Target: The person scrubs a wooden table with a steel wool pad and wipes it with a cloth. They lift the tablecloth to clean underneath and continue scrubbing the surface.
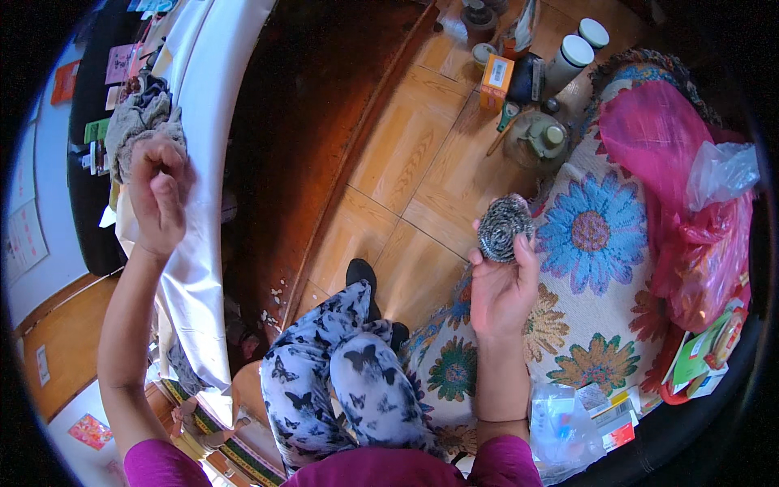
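In my right hand is a round steel wool scourer, gripped between thumb and fingers. It is held up over the edge of a flower-patterned cover. My left hand is raised at the far left, its fingers curled in and closed. A crumpled grey cloth sits right against it, mostly behind the fingers. Whether those fingers grip the cloth or something small, I cannot make out. Below the left hand hangs white fabric over a table edge.
Pink plastic bags lie on the cover at right. A glass jar, an orange box and white-capped containers stand on the wood-patterned floor. Near my right forearm is a clear plastic bag.
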The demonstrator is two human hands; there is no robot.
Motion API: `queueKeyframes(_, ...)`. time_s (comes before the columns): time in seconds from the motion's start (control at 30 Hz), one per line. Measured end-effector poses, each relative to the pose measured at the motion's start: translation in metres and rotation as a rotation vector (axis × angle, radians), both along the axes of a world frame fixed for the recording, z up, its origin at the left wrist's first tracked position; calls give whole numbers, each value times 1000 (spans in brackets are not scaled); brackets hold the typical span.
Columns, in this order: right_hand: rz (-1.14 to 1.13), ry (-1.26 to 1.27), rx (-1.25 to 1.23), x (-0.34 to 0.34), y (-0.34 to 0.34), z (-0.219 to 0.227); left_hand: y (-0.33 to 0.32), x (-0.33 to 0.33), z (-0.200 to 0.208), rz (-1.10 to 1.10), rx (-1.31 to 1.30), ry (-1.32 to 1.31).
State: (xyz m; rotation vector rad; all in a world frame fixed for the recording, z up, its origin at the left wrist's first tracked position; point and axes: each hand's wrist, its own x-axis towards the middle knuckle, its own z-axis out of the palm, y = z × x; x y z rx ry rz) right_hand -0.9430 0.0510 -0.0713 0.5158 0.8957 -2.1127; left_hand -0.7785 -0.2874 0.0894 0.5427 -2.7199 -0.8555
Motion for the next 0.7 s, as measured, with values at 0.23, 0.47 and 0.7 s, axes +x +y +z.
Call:
queueKeyframes(0.23,111,8,-76,9,-11,1,-11,0,3,-195,-285,-92)
queueKeyframes(0.47,125,40,-7,6,-13,3,-1,-1,9,-193,-603,-129)
queueKeyframes(0.7,23,408,369,7,-18,-20,1,-22,21,-247,-668,-202)
